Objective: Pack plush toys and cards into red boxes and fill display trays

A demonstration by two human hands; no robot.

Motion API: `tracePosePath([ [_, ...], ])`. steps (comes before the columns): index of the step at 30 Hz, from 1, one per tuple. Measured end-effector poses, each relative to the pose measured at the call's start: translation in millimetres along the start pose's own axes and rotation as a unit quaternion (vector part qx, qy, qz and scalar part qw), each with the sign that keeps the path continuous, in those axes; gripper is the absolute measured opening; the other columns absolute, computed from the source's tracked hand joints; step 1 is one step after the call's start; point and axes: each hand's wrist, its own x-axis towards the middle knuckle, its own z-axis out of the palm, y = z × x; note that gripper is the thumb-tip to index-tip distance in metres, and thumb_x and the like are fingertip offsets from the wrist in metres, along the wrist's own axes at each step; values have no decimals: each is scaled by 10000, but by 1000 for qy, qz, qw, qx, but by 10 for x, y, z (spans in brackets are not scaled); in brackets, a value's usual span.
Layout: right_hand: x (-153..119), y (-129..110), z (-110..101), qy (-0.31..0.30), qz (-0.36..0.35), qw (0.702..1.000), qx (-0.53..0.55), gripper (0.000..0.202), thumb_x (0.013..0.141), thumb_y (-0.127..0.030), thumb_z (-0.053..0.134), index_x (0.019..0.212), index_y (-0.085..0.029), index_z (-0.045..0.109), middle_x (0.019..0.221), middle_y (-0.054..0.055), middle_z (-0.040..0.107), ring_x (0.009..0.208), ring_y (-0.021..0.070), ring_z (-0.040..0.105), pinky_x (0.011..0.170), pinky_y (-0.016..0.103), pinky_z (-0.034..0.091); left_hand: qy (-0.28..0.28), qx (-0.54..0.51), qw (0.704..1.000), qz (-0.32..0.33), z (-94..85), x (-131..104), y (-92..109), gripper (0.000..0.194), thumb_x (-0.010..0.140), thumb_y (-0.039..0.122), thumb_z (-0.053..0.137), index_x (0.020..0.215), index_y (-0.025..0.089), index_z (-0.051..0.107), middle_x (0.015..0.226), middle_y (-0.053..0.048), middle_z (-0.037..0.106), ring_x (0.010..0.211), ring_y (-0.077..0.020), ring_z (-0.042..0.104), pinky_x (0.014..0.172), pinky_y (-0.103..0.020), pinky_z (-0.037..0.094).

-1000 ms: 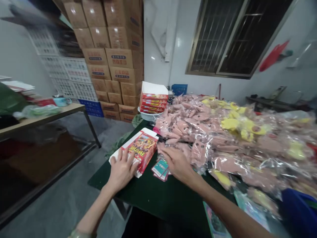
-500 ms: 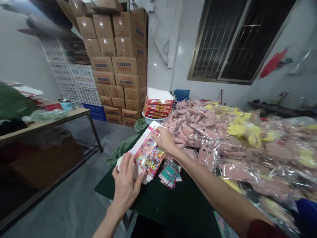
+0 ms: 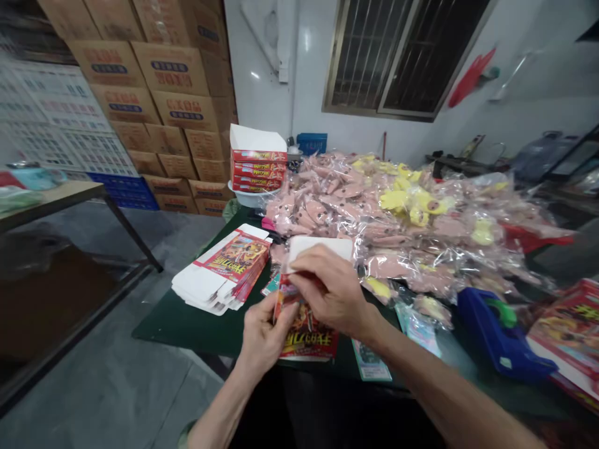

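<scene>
Close in front of me is a red printed cardboard box [image 3: 309, 333] with a white flap standing up at its far end. My left hand [image 3: 264, 330] grips its left side, thumb on the printed face. My right hand [image 3: 330, 290] is closed at the upper edge by the white flap, its fingertips pinching there and covering part of the box. Left of it lies a stack of flattened boxes [image 3: 238, 262] with white flaps. Green cards [image 3: 271, 285] peek out beside the box, and another card [image 3: 371, 362] lies right of it.
Plastic-bagged pink and yellow pieces [image 3: 355, 206] heap across the table's far side. A blue tape dispenser [image 3: 500, 337] and more red boxes [image 3: 571, 330] sit at right. Folded box trays [image 3: 259, 165] stack in a white basin [image 3: 253, 198]. Cartons [image 3: 178, 112] stand against the wall.
The view has swung right. My hands have left the flattened stack at left and now hold a single box nearer me, its white flap raised.
</scene>
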Motion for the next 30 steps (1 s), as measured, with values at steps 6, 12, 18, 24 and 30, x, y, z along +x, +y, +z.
tracePosePath([
  [6, -420, 101, 39, 183, 200, 962, -31, 219, 779, -169, 628, 932, -216, 479, 986, 63, 569, 940, 194, 574, 819, 377, 486, 77, 27, 997, 6, -185, 157, -186, 262, 757, 334, 671, 969, 181, 691, 977, -50, 682, 872, -191, 622, 784, -285, 507],
  [12, -681, 305, 449, 118, 273, 940, 170, 367, 852, -207, 554, 1190, -227, 409, 1007, 60, 591, 837, 149, 604, 715, 289, 516, 60, 90, 991, 81, -384, 191, -336, 401, 788, 301, 638, 1171, 196, 582, 1032, -66, 686, 862, -200, 659, 745, -286, 542],
  [18, -652, 207, 259, 28, 151, 986, 62, 451, 851, -121, 506, 1276, -241, 416, 1049, 61, 527, 927, 162, 529, 804, 300, 470, 21, 128, 980, 149, -479, 130, -387, 751, 788, 214, 641, 1420, 268, 239, 1203, -78, 613, 959, -203, 650, 816, -309, 538],
  [24, -667, 215, 157, 20, 146, 986, 80, 358, 846, -113, 516, 1172, -255, 480, 968, 31, 542, 875, 143, 532, 739, 257, 471, 47, 125, 971, 201, -401, 158, -394, 612, 774, 170, 648, 1319, 252, 382, 1107, -70, 618, 882, -178, 654, 808, -312, 539],
  [30, -571, 238, 233, 81, 286, 935, 194, 233, 853, -229, 543, 1086, -243, 540, 918, 21, 593, 773, 124, 592, 640, 230, 496, 78, 32, 984, 156, -230, 276, -73, 419, 839, 206, 571, 1238, 241, 445, 1120, -61, 612, 961, -169, 630, 803, -274, 529],
])
